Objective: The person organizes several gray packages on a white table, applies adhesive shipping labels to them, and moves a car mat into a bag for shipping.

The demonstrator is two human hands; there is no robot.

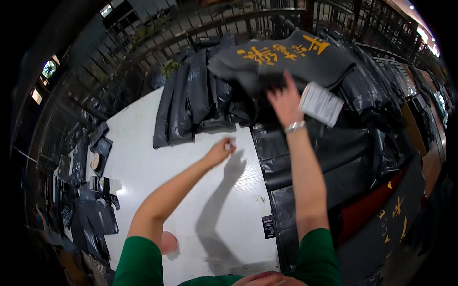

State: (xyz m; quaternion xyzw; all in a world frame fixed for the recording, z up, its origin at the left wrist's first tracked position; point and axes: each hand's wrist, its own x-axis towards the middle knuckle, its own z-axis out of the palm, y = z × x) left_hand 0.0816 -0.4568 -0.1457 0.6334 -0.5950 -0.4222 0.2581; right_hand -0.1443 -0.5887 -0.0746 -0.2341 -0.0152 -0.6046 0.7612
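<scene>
My left hand (222, 150) is closed above the white table (191, 190), its fingertips pinching a small white thing too small to name. Farther right, my right hand (285, 102) reaches away from me with its fingers apart, a metal band at its wrist. Just beyond those fingers a dark grey mat (312, 64) with yellow lettering lies draped over several black plastic packages; whether the fingers touch it I cannot tell. Beside the right hand is a white printed label (322, 103), tilted over the dark packages; what it is fixed to is unclear.
Folded black plastic packages (183, 97) are heaped at the table's far edge. A black stack (315, 157) runs along its right side. Another grey mat (381, 238) lies lower right. Tape rolls (97, 162) and black bags (95, 214) sit at the left. Railings (214, 24) stand behind.
</scene>
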